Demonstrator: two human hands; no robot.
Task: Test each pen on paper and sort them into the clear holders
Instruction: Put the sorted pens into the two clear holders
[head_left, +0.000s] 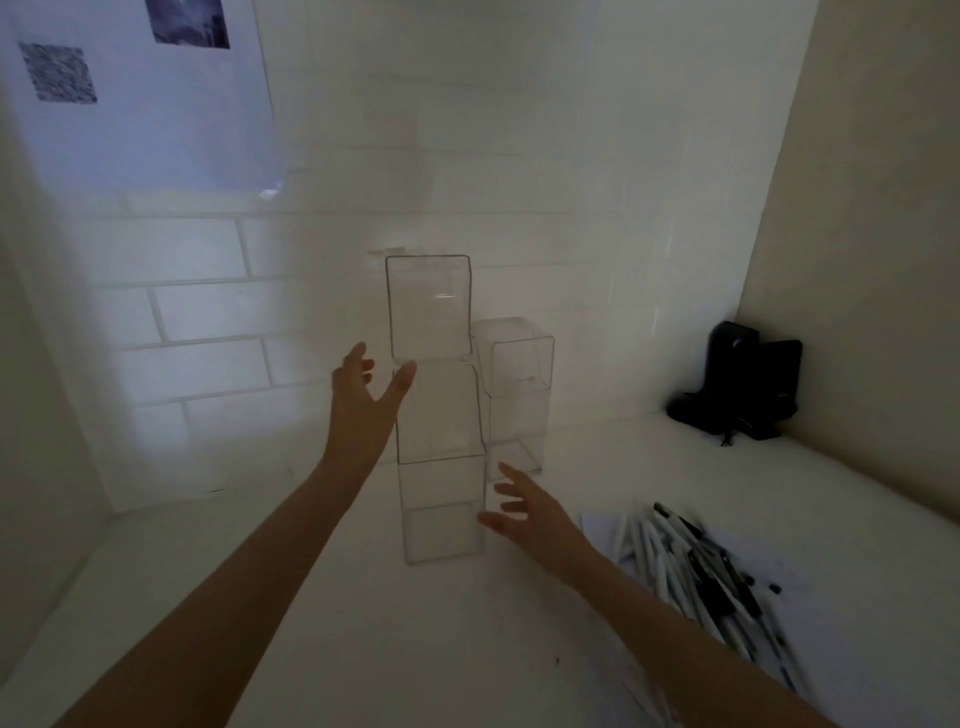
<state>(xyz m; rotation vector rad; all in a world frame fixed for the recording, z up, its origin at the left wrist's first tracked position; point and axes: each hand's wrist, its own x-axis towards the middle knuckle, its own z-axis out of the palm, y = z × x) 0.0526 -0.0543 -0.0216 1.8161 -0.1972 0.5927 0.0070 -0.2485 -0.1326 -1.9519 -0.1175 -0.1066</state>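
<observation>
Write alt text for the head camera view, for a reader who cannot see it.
The left hand and the right hand, both open, reach toward a stack of empty clear holders on a white counter by a tiled wall. At the right a pile of pens lies on paper, and a black device stands in the corner.

Clear holders (441, 457), black-and-white pens (696, 566) on white paper (753, 551), white brick-patterned wall (208, 312).

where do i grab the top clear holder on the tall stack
Probably take the top holder by its flat left and right walls, low down, coming from the front-left where the left hand is open beside it. Its smooth sides have no handle, and the shorter stack crowds its right.
</observation>
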